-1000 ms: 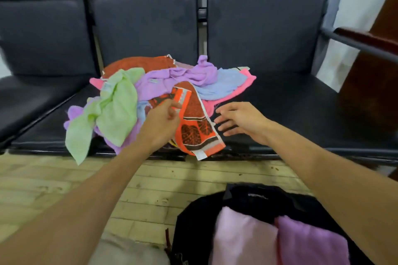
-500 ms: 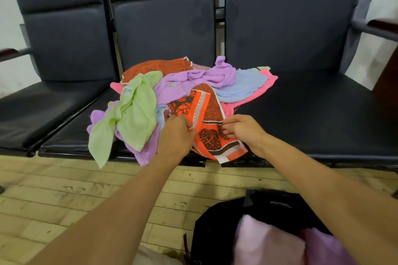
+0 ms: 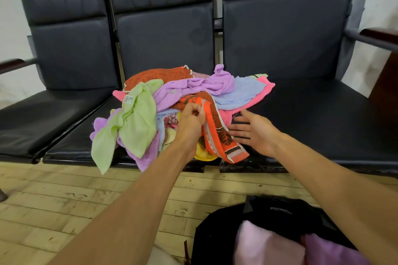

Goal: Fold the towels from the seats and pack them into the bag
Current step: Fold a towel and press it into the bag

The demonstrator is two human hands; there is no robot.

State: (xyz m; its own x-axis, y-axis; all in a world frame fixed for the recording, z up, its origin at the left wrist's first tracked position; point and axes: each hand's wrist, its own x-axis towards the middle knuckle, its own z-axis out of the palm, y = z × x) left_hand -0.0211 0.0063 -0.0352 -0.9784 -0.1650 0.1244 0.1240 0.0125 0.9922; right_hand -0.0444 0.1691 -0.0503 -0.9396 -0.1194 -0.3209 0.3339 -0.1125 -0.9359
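Note:
A heap of towels [image 3: 193, 90] lies on the middle black seat [image 3: 71, 146]: green, lilac, light blue, pink, yellow and rust-orange ones. An orange patterned towel [image 3: 217, 133] hangs over the seat's front edge. My left hand [image 3: 190, 122] is shut on its upper edge. My right hand [image 3: 252, 131] is flat and open just right of that towel, fingers spread, holding nothing. At the bottom right a black bag [image 3: 280, 215] stands open on the floor with a pale pink towel [image 3: 262, 245] and a purple towel [image 3: 329, 251] folded inside.
Three black padded seats stand in a row; the right seat [image 3: 323, 118] is bare beside the heap. Armrests stick out at the far left [image 3: 13, 64] and right [image 3: 379, 36]. A wooden plank floor [image 3: 64, 204] runs under my arms.
My left hand has lifted the orange towel's edge higher on the heap. My right hand has let go of the towel and opened flat beside it. The view has pulled back.

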